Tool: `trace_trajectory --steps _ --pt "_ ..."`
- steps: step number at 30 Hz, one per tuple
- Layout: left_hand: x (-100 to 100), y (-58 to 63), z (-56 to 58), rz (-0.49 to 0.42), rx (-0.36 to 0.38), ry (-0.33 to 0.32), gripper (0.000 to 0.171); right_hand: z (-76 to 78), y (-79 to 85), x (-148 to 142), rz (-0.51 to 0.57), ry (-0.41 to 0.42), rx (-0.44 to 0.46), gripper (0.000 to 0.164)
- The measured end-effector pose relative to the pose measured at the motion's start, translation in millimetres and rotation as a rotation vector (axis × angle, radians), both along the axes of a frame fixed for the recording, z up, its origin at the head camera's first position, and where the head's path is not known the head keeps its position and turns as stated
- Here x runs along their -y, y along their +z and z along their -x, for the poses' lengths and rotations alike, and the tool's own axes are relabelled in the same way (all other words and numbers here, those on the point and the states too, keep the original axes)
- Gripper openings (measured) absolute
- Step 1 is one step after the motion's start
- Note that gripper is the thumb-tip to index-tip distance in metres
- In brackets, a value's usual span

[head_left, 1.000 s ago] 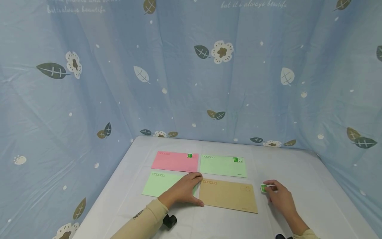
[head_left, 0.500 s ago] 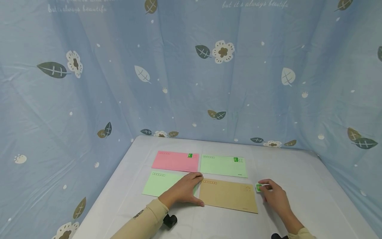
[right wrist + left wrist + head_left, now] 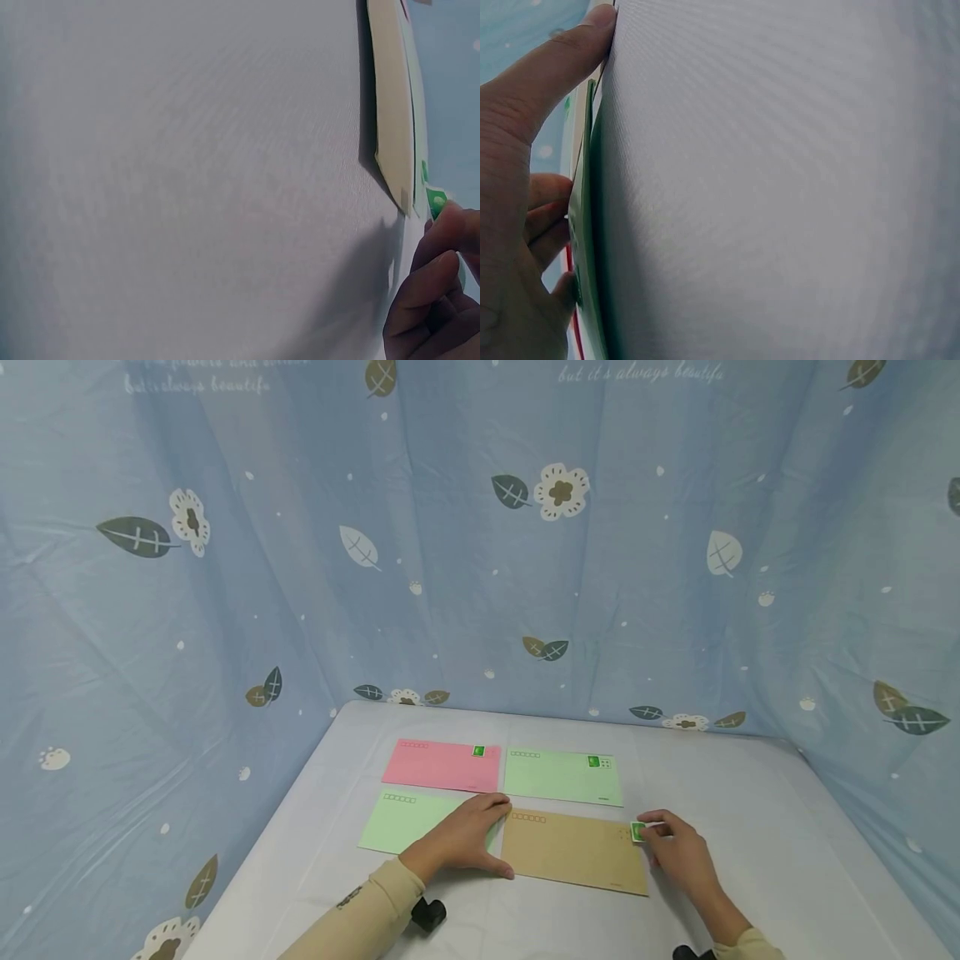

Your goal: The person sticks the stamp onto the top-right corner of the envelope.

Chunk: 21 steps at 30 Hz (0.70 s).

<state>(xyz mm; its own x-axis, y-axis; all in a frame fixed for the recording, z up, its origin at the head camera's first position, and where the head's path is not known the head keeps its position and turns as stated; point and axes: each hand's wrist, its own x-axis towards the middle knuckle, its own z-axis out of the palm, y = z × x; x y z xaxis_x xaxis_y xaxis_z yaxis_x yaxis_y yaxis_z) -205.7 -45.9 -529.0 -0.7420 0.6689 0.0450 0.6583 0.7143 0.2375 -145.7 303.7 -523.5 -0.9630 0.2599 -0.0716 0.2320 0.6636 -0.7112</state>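
Observation:
A brown envelope (image 3: 570,853) lies flat at the front of the table, with printed squares in its top left corner. My left hand (image 3: 467,832) rests at its left edge, thumb and fingers spread, partly covering a light green envelope (image 3: 405,823) beside it. Between thumb and fingertips, my right hand (image 3: 681,853) pinches a small green stamp (image 3: 637,832) with a white border. In the head view that stamp overlaps the brown envelope's top right corner. The right wrist view shows the stamp (image 3: 436,201) at the fingertips, past the envelope's end.
Behind lie a pink envelope (image 3: 441,768) and a second light green envelope (image 3: 558,778), each bearing a green stamp at its top right. A white cloth covers the table (image 3: 735,777). A blue patterned curtain (image 3: 480,568) surrounds it at the back and sides.
My right hand has moved left with the stamp, from right of the brown envelope to its top right corner. The left hand and the envelopes have stayed put.

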Motion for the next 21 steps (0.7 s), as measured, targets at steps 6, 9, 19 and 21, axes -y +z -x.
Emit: trace_trajectory --steps 6,9,19,21 --pt "0 -1.1 0.1 0.004 -0.01 -0.004 0.112 2.0 -0.3 4 -0.004 0.003 -0.013 0.023" --pt "0 -1.1 0.4 0.004 -0.008 -0.006 0.113 3.6 -1.6 6 -0.008 0.014 -0.017 0.023" --pt "1 -1.1 -0.6 -0.003 -0.006 -0.007 0.112 8.0 -5.8 16 -0.01 0.028 -0.018 0.021" --pt "1 -0.6 -1.1 -0.007 0.0 -0.007 0.112 7.8 -5.7 17 -0.006 0.034 -0.02 0.021"
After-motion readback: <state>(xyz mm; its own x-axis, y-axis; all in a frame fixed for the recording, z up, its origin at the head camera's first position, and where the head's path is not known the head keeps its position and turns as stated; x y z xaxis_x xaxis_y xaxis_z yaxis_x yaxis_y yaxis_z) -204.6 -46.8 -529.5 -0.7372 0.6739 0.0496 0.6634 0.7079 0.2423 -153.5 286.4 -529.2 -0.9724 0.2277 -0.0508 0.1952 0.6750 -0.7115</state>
